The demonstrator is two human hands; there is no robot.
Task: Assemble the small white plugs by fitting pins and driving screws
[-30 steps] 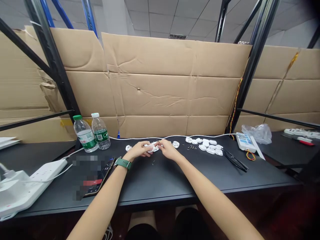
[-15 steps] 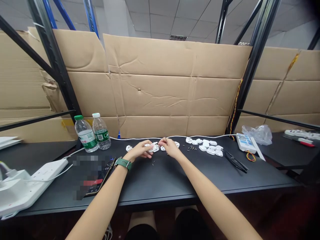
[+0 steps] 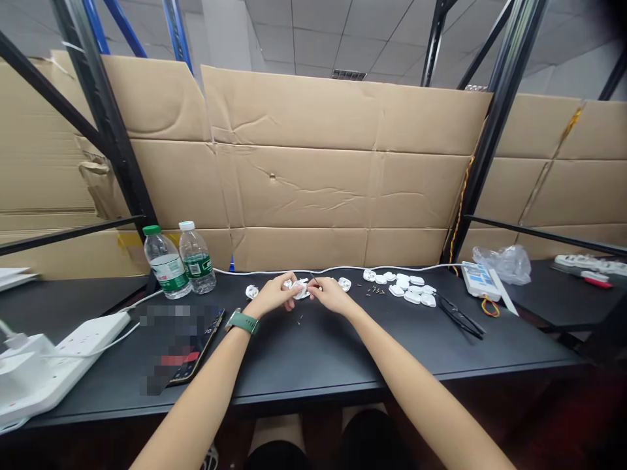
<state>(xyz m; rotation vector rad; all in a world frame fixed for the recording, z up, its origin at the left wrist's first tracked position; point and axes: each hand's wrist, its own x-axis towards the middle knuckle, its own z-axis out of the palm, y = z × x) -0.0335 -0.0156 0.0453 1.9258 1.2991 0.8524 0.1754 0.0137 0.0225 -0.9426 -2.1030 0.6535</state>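
My left hand (image 3: 275,293), with a green-banded watch on its wrist, is closed around a small white plastic piece (image 3: 296,285). Close beside it, my right hand (image 3: 329,293) pinches a thin dark tool (image 3: 314,277), whose kind is too small to make out. Its fingertips are near the white piece; whether they touch it I cannot tell. One white round part (image 3: 251,292) lies left of my hands, and another white part (image 3: 345,284) sits just behind my right hand. Tiny screws (image 3: 376,290) are scattered to the right.
Several white plastic pieces (image 3: 412,297) lie at the right, near black tweezers (image 3: 459,316) and a white box with wires (image 3: 482,281). Two bottles (image 3: 198,261), a phone (image 3: 198,349) and a power strip (image 3: 73,359) stand or lie at left. Cardboard (image 3: 304,189) walls the back.
My right hand has moved slightly left and down, with the thin tool closer to the white piece. My left hand stays nearly in place, its fingers drawn in more.
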